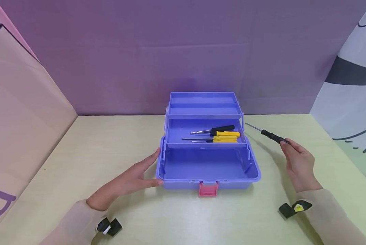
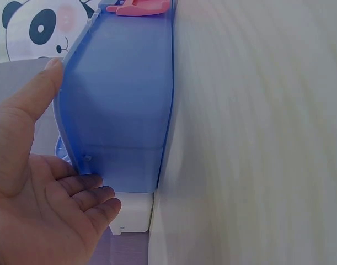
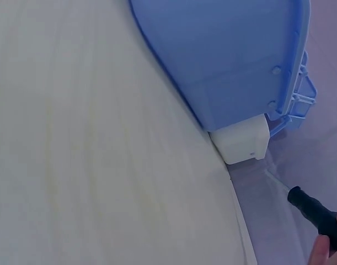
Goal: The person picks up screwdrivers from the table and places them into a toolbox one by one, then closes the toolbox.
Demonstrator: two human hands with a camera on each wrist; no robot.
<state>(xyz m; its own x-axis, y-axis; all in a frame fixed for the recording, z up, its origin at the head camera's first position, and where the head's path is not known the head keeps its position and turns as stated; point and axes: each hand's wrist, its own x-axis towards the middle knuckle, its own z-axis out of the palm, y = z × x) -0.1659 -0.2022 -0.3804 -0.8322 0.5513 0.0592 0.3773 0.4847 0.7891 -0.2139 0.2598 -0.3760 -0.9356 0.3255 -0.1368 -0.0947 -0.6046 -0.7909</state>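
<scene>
A blue-purple toolbox (image 1: 211, 184) stands on the table with its tiers unfolded and a pink latch (image 1: 208, 190) at the front. My left hand (image 1: 138, 176) rests spread against its left side, the thumb near the front corner and the fingers farther back along the rim. Beside the box, my right hand (image 1: 298, 162) pinches the handle end of a black-handled screwdriver (image 1: 271, 135), its shaft pointing up and left toward the tray. Several screwdrivers lie in the middle tray (image 1: 176, 131): a black-handled one (image 1: 225, 128) and others with yellow handles (image 1: 227, 137).
The top tray (image 1: 202, 98) and the deep bottom compartment (image 1: 204, 163) hold nothing visible. Behind the toolbox a purple backdrop (image 1: 140, 61) rises from the table's back edge. A white block (image 2: 132, 212) shows behind the box in the wrist views.
</scene>
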